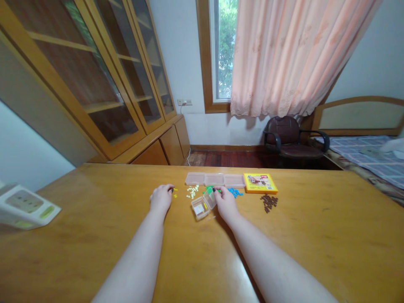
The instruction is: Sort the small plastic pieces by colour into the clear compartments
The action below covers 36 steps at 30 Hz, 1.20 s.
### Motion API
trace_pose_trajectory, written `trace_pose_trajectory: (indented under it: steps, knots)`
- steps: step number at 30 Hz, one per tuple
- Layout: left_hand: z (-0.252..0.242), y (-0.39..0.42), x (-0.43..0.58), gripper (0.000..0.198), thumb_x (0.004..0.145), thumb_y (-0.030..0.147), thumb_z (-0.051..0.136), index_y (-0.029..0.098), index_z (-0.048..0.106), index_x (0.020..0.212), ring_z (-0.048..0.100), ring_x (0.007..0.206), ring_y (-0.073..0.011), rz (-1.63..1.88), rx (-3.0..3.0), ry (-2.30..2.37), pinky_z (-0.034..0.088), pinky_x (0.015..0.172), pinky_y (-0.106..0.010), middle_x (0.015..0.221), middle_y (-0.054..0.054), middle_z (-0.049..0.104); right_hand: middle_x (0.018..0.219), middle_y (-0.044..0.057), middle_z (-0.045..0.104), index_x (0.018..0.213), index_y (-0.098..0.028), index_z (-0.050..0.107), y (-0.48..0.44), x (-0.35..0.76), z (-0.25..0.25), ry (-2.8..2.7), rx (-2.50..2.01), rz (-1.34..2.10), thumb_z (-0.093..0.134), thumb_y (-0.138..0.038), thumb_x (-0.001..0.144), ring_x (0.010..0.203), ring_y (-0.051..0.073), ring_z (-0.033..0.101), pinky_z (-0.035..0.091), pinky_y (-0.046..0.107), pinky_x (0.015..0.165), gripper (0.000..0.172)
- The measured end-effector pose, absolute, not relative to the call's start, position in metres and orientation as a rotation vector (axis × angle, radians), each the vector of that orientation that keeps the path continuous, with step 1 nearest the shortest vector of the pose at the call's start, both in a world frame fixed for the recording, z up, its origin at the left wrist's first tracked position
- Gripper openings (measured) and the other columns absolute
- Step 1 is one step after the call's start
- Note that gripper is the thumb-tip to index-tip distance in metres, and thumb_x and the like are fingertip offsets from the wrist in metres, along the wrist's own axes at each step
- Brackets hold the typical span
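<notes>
Glossy honey-brown wooden counter [94,252] across the foreground; floral pink fabric curtain [290,54] beyond. Right hand [226,203]: grip pinched on the raised, clear plastic lid [210,198] of a small, clear plastic box [199,213]. Box sits open between the two hands, a white slip [198,209] and something small and yellow inside. Left hand [161,198] rests at the counter, fingertips just beside a few tiny, bright yellow pieces [175,195]; cannot tell whether its grip is closed on one. Just behind the box: loose cream-coloured small pieces [192,192] and, partly hidden by lid and fingers, green ones. Blue small pieces [235,192] lie right of these. Farther back, a row of shallow, clear plastic trays [214,179], with a flat, yellow printed box [260,184] at its right end. Dark brown small pieces [269,203] heaped in front of that.
</notes>
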State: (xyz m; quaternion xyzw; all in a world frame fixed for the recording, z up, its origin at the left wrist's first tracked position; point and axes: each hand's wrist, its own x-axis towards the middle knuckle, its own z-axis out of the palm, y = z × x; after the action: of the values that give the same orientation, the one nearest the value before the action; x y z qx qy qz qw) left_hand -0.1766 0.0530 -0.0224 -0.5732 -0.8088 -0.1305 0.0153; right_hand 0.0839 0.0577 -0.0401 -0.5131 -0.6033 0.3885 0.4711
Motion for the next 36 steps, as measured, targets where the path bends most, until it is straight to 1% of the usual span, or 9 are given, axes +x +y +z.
trace_pose_trajectory:
  steps: [4, 9, 15, 20, 24, 27, 29, 32, 36]
  knots:
    - [-0.025, 0.054, -0.179, 0.024, 0.084, 0.029, 0.047, 0.027, 0.066, 0.097, 0.058, 0.098, -0.0231, -0.432, -1.755, -2.527, 0.045, 0.082, -0.034, 0.105, -0.005, 0.067, 0.089, 0.005, 0.068, 0.096, -0.019, 0.064, 0.056, 0.085, -0.038, -1.496, -1.263, 0.952, 0.046, -0.032, 0.080, 0.083, 0.020, 0.061, 0.044, 0.032, 0.076, 0.028]
    - [-0.025, 0.055, -0.177, 0.020, 0.083, 0.031, 0.048, 0.025, 0.065, 0.091, 0.059, 0.094, -0.0242, -0.390, -1.736, -2.561, 0.045, 0.077, -0.034, 0.101, -0.007, 0.067, 0.082, 0.004, 0.068, 0.096, -0.019, 0.065, 0.054, 0.085, -0.033, -1.549, -1.293, 0.937, 0.045, -0.032, 0.081, 0.075, 0.020, 0.060, 0.043, 0.030, 0.069, 0.028]
    - [-0.025, 0.057, -0.172, 0.027, 0.087, 0.029, 0.039, 0.021, 0.063, 0.098, 0.059, 0.096, -0.0289, -0.244, -1.714, -2.589, 0.045, 0.077, -0.039, 0.102, -0.011, 0.067, 0.073, 0.002, 0.065, 0.097, -0.022, 0.065, 0.050, 0.085, -0.030, -1.691, -1.299, 0.864, 0.048, -0.032, 0.082, 0.067, 0.018, 0.057, 0.038, 0.027, 0.061, 0.025]
    - [-0.027, 0.057, -0.170, 0.033, 0.090, 0.027, 0.032, 0.018, 0.062, 0.101, 0.059, 0.098, -0.0302, -0.169, -1.671, -2.630, 0.046, 0.078, -0.041, 0.101, -0.015, 0.066, 0.068, 0.001, 0.063, 0.099, -0.022, 0.064, 0.049, 0.085, -0.029, -1.735, -1.327, 0.849, 0.047, -0.032, 0.083, 0.061, 0.017, 0.055, 0.034, 0.026, 0.056, 0.026]
    - [-0.024, 0.056, -0.167, 0.033, 0.090, 0.025, 0.032, 0.015, 0.061, 0.099, 0.059, 0.097, -0.0315, -0.215, -1.634, -2.648, 0.045, 0.078, -0.042, 0.102, -0.017, 0.065, 0.069, 0.001, 0.064, 0.099, -0.022, 0.064, 0.049, 0.086, -0.029, -1.735, -1.340, 0.864, 0.047, -0.032, 0.083, 0.063, 0.017, 0.056, 0.035, 0.026, 0.057, 0.025]
    - [-0.015, 0.054, -0.159, 0.030, 0.090, 0.023, 0.033, 0.014, 0.060, 0.099, 0.058, 0.095, -0.0283, -0.411, -1.637, -2.561, 0.045, 0.081, -0.041, 0.102, -0.016, 0.064, 0.076, 0.003, 0.066, 0.100, -0.021, 0.063, 0.049, 0.086, -0.029, -1.745, -1.335, 0.860, 0.046, -0.031, 0.084, 0.068, 0.017, 0.058, 0.037, 0.026, 0.059, 0.025]
    - [-0.007, 0.049, -0.148, 0.026, 0.089, 0.022, 0.036, 0.015, 0.059, 0.098, 0.057, 0.095, -0.0250, -0.610, -1.772, -2.398, 0.044, 0.084, -0.038, 0.100, -0.013, 0.064, 0.076, 0.003, 0.066, 0.100, -0.021, 0.063, 0.050, 0.086, -0.030, -1.753, -1.332, 0.860, 0.045, -0.031, 0.085, 0.068, 0.017, 0.058, 0.037, 0.025, 0.060, 0.026]
    - [0.003, 0.037, -0.126, 0.020, 0.087, 0.022, 0.039, 0.018, 0.058, 0.091, 0.056, 0.093, -0.0204, -0.864, -2.282, -2.026, 0.043, 0.086, -0.034, 0.094, -0.008, 0.063, 0.069, 0.001, 0.063, 0.101, -0.021, 0.062, 0.050, 0.085, -0.030, -1.764, -1.345, 0.855, 0.044, -0.032, 0.086, 0.064, 0.017, 0.056, 0.036, 0.025, 0.058, 0.026]
    - [0.008, 0.023, -0.102, 0.014, 0.085, 0.024, 0.046, 0.019, 0.059, 0.083, 0.056, 0.085, -0.0165, -0.903, -2.812, -1.769, 0.045, 0.079, -0.029, 0.087, -0.003, 0.063, 0.066, 0.000, 0.060, 0.100, -0.020, 0.063, 0.049, 0.084, -0.029, -1.759, -1.349, 0.837, 0.043, -0.032, 0.086, 0.063, 0.016, 0.055, 0.036, 0.025, 0.058, 0.026]
